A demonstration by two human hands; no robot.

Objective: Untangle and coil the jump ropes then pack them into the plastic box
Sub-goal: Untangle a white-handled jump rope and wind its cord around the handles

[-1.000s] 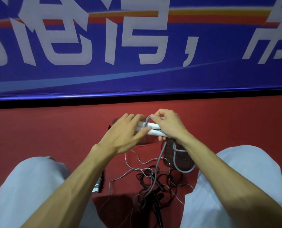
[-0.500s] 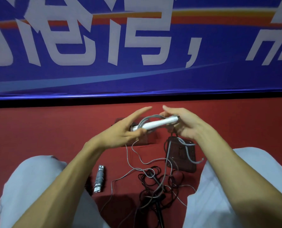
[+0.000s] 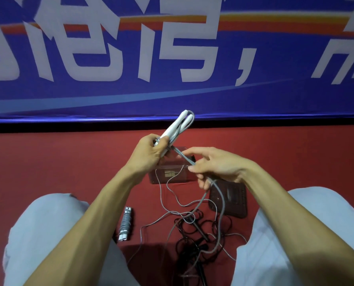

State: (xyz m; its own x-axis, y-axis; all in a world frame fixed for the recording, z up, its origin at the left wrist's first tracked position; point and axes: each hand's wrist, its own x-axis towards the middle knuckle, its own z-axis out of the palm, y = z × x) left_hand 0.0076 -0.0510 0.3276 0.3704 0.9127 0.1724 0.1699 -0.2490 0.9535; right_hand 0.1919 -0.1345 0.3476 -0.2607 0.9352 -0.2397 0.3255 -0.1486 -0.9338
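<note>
Left hand (image 3: 149, 154) grips paired white rope handles (image 3: 175, 130) above clear plastic box (image 3: 167, 175); right hand (image 3: 217, 166) pinches thin grey cord (image 3: 186, 159). Tangled black ropes (image 3: 194, 230) between knees; open red floor (image 3: 48, 162) both sides.

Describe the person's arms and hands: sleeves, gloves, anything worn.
The left hand and right hand are ungloved, with no ring, watch or band showing. Both arms are bare to the frame's edge; no sleeves in view. Pale grey trousers cover the knees.
</note>
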